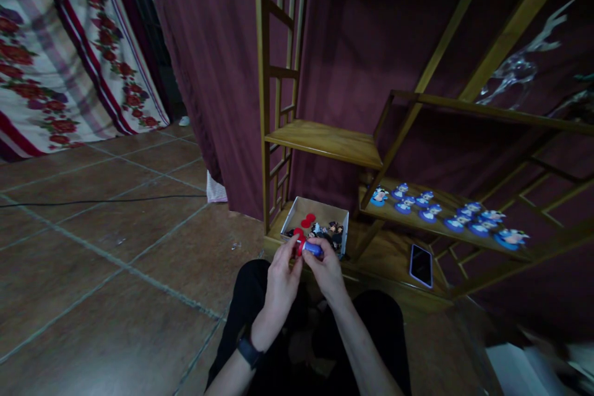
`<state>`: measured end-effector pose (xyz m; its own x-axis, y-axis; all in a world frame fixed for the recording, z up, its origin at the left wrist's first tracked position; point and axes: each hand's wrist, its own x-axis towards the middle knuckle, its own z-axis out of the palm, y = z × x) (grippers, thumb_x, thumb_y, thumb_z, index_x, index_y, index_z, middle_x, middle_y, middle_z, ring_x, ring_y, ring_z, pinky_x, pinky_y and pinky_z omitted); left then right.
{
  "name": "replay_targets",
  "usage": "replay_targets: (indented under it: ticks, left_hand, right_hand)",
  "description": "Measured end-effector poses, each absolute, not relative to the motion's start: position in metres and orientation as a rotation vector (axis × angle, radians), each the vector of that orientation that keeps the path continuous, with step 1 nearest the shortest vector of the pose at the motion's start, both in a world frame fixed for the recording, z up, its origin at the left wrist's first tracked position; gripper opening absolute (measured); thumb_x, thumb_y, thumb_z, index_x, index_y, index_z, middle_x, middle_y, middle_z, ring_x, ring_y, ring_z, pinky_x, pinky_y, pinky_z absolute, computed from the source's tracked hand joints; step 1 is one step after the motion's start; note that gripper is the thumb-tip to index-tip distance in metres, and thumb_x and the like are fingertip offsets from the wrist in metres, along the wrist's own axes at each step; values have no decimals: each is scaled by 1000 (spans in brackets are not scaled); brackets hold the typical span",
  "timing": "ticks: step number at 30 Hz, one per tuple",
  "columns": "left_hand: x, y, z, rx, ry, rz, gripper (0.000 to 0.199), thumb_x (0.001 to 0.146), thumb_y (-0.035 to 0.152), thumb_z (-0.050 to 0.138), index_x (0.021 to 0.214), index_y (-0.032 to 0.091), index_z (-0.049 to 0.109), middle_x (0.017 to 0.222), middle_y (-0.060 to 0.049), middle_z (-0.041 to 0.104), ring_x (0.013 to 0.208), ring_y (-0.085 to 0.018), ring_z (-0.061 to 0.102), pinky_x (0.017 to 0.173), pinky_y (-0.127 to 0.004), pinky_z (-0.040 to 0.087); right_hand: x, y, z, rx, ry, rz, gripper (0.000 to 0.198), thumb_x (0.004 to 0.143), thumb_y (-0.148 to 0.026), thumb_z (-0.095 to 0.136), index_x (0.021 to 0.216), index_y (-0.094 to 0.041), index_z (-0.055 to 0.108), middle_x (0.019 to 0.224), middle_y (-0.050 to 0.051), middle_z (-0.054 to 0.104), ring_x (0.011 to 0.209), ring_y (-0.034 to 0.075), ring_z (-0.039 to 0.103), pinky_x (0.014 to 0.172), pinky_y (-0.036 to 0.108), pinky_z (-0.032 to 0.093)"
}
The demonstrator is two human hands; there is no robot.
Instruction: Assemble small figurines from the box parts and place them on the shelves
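Note:
In front of my knees both hands meet over a small open box (346,229). My left hand (282,272) pinches a red round piece (299,241). Pressed up against that piece is a small purple-blue figurine (312,249), gripped between the thumb and fingers of my right hand (328,269). Whether the two pieces are joined cannot be made out. Inside the box lie more red pieces (307,221) and several small dark and pale figure parts (335,230). My hands hide the box's near edge.
A wooden shelf unit (325,141) stands ahead. Several small figurines on blue-purple bases (430,213) line its lower right shelf. Below them lies a phone (421,265). A clear antlered ornament (515,71) sits higher up. A thin cable (116,200) crosses the tiled floor.

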<state>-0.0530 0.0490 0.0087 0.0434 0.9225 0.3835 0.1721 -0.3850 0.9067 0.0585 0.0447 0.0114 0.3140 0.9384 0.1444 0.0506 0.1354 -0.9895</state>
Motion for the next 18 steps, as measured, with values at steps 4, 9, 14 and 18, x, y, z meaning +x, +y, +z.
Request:
replay_targets:
  ticks: [4,9,14,18]
  left_hand:
    - [-54,51,1,1851,1189,1442,39,79,19,52,119,23,53,116,-7,59,103,-21,56,91,-36,42]
    - [-54,48,2,1886,1196,1464,39,80,19,52,119,24,52,115,-7,60,101,-20,57,88,-34,44]
    - [-51,50,-1,1677,1179,1455,40,76,21,57,116,24,56,110,-6,63,98,-20,59,87,-32,44]
    - [-47,60,-5,1330,1085,1449,39,69,20,65,108,19,60,91,-6,68,82,-18,63,78,-29,47]
  right_hand:
    - [58,44,15,-1232,-1069,857,26,68,-28,64,92,-18,60,87,2,65,77,15,60,74,29,47]
    - [58,45,13,-1266,-1095,823,26,68,-27,65,92,-19,60,85,2,66,75,15,60,73,30,47]
    - [60,49,4,-1342,-1097,785,26,69,-30,63,92,-19,61,85,3,66,74,16,60,74,31,48]
    - [64,54,-7,-1355,-1130,836,29,68,-33,64,94,-20,61,87,2,66,76,17,60,74,32,50]
